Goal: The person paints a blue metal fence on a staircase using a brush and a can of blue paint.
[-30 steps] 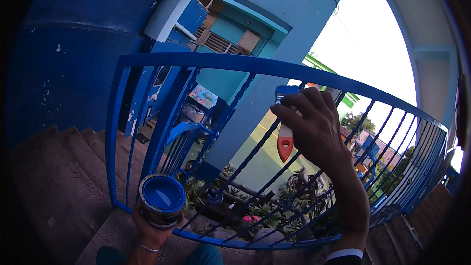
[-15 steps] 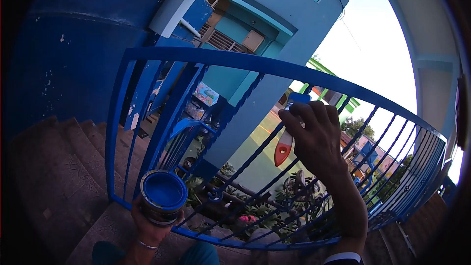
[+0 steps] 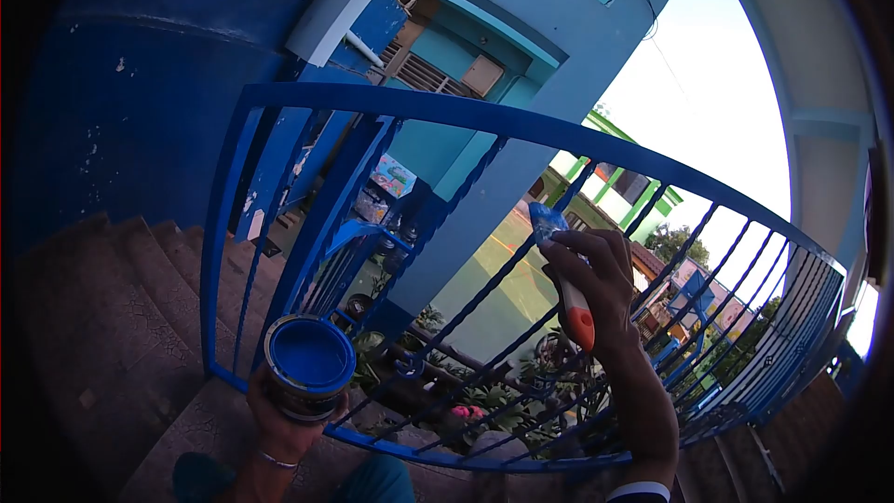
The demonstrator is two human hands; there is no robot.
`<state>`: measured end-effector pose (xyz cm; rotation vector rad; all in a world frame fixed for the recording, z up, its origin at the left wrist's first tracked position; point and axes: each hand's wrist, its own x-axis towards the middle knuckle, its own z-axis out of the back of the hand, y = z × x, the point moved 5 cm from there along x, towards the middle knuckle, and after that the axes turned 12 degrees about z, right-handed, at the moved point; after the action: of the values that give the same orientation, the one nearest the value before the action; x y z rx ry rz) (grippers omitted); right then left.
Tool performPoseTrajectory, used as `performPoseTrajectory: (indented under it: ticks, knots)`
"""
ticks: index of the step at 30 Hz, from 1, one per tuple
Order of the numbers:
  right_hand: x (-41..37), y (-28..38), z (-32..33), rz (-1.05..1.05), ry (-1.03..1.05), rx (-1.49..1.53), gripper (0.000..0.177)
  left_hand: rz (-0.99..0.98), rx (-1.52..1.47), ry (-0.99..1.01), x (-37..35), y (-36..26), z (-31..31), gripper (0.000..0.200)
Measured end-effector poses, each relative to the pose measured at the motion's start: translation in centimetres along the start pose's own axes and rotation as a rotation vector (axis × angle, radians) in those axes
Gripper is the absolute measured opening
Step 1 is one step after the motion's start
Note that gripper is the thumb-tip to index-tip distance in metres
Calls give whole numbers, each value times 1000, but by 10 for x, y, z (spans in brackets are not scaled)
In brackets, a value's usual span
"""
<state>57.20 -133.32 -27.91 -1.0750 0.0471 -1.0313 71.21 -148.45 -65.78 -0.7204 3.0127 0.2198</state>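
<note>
My right hand (image 3: 596,284) grips a paintbrush (image 3: 579,315) with a white and orange-red handle. Blue paint coats its bristles, which point up and left and overlap a twisted baluster of the blue metal railing (image 3: 447,112). Low on the left, my left hand (image 3: 279,414) is wrapped around an open paint can (image 3: 310,359). Blue paint fills much of the can, and its rim is smeared with blue. The can is upright, just in front of the railing's lower left part.
Concrete steps (image 3: 121,317) run down along the left beside a blue wall (image 3: 168,102) with chipped spots. Beyond the railing are plants (image 3: 503,405), a light blue pillar (image 3: 475,224) and a court. My knees show at the bottom edge.
My right hand has lowered the brush from just under the top rail to the upper part of a baluster, and the brush has tilted. My left hand and the can stay nearly still.
</note>
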Motion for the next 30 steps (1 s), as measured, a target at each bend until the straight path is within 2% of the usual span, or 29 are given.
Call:
performPoseTrajectory:
  ticks: [1,4,5,7,9,10,13,14,17,21,22,25,28,30]
  knots:
    - [1,-1,0,56,11,-150,49,-5,-3,-5,1,-1,4,78]
    - [-20,11,-27,204,99,-220,50,25,-4,43,2,-3,12,85]
    - [-30,24,-34,246,142,-212,47,24,10,32,1,-3,12,81]
    - [-47,53,-44,247,178,-99,44,24,37,9,-2,-3,10,73]
    - [-56,71,-48,285,259,83,43,18,24,-7,-1,-2,11,73]
    - [-55,74,-46,211,282,198,47,16,19,-16,-1,-2,11,73]
    - [-25,52,-17,39,230,290,52,9,11,26,-1,-2,4,72]
    - [-23,40,-16,54,105,165,56,8,16,31,-1,-2,5,72]
    - [-4,29,-6,141,37,-192,58,11,9,38,1,-3,6,72]
    - [-34,48,-49,193,180,-121,55,19,-12,35,-3,-4,1,72]
    - [-41,60,-54,204,206,-21,52,13,-10,38,-3,-4,0,72]
    - [-50,70,-55,-13,207,437,39,7,-43,38,-3,-4,1,73]
    - [-46,38,-55,-237,-6,594,29,22,-43,24,-4,-2,3,73]
    - [-41,12,-46,-482,-162,539,19,23,-40,21,-3,-2,4,73]
